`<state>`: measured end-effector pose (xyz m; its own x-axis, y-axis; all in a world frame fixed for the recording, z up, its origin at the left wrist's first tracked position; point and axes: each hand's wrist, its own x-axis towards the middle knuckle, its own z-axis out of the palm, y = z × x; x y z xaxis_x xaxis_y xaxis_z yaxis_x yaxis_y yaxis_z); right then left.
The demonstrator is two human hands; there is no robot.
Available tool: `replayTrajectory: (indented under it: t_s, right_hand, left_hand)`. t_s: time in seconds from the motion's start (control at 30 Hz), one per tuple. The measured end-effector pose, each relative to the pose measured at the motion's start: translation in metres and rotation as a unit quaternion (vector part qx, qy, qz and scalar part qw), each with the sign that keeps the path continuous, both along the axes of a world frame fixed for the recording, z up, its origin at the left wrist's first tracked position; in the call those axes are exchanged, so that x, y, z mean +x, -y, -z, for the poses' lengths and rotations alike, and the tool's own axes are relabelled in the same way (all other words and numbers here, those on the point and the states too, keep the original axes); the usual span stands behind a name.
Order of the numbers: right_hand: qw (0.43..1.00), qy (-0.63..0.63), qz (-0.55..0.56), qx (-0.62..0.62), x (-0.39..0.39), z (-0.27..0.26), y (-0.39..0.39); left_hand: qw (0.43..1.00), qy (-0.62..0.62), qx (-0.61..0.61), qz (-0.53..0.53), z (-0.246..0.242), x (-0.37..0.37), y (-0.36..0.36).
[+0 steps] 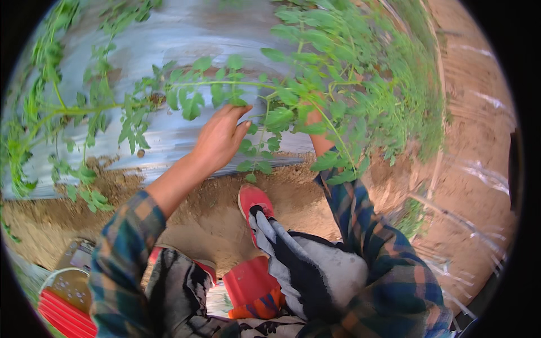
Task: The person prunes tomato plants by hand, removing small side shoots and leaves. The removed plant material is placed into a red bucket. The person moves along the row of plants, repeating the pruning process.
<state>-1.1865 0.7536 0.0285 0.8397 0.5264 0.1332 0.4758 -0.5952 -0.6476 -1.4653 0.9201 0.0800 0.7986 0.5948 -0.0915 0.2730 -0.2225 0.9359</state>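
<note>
A tomato plant (291,93) stretches before me over silver plastic mulch film (177,139), its leafy stem (224,83) lying nearly level toward the left. My left hand (222,135) is just below that stem, thumb and fingertips apart, with a leaf (239,102) touching or overlapping its knuckles. I see nothing between those fingers. Beneath the dense foliage at the right, my right hand (315,116) is mostly covered by leaves, so its fingers and anything in them are hidden.
More tomato plants (55,110) grow at the left. A red shoe (253,200) rests on bare soil (211,228) by the film's edge. Between my legs is a red object (249,281). A white-rimmed bucket (63,274) stands lower left. A thin pole (456,217) lies at right.
</note>
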Motion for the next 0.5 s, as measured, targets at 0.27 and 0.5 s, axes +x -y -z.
replayTrajectory:
  t_s: [0.27, 0.5]
  right_hand:
    - [0.968, -0.098, -0.11, -0.203, 0.042, 0.035, 0.031]
    - [0.941, -0.162, -0.193, -0.226, 0.036, 0.067, 0.018]
  left_hand:
    - [0.997, -0.057, -0.018, -0.056, 0.046, 0.109, 0.028]
    - [0.996, 0.001, 0.08, -0.031, 0.074, 0.113, 0.02]
